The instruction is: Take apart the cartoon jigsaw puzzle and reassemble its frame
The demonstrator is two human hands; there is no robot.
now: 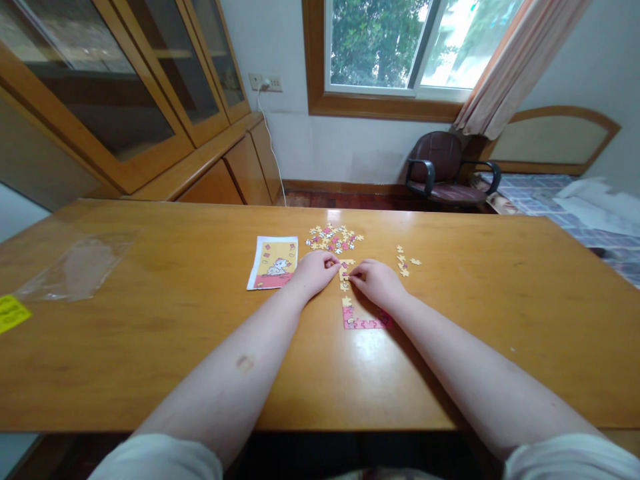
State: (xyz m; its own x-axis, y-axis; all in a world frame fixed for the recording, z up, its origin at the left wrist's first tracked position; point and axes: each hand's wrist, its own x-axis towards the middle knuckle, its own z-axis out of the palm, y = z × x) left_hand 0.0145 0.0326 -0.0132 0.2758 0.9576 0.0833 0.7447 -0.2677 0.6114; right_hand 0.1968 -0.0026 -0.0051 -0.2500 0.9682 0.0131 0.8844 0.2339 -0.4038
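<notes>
My left hand (319,270) has its fingers pinched at the left side of a short column of joined yellow puzzle pieces (345,273). From the right, my right hand (374,279) pinches at the same column; its fingertips touch the edge, and whether a separate piece is in them is too small to tell. Below the column lies a joined pink puzzle border (364,325), forming a corner, partly covered by my right hand and wrist. A picture sheet (273,267) with a white cartoon animal on yellow and pink lies beside my left hand.
Behind my hands is a pile of loose puzzle pieces (333,237). Several more yellow pieces (403,262) lie to the right. A clear plastic bag (80,267) and a yellow label (13,313) rest on the table's left. An office chair (440,167) stands beyond the table.
</notes>
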